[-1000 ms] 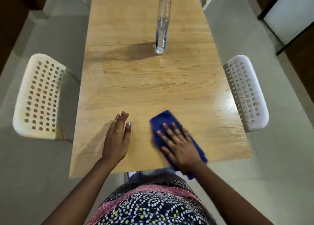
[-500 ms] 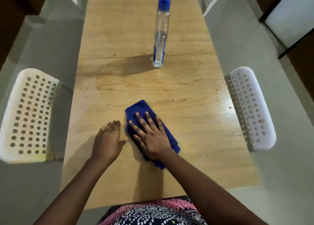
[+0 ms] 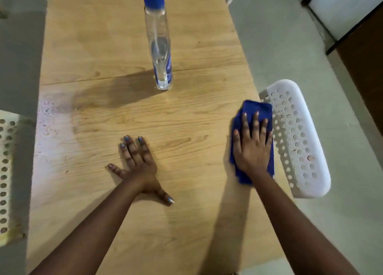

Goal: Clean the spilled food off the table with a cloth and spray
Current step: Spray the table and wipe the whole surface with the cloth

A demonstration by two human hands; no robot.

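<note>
Right hand (image 3: 251, 148) flat on cloth (image 3: 258, 108) at table (image 3: 186, 223) right edge; wet droplet patch (image 3: 51, 121) lies far left, nearer flat, empty left hand (image 3: 138, 164).

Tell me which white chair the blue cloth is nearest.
The right-side chair; the cloth sits at that table edge, unlike the left-side chair.

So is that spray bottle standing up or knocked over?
Standing upright. The spray bottle rests on its base on the table, blue cap on top, with neither hand touching it.
</note>
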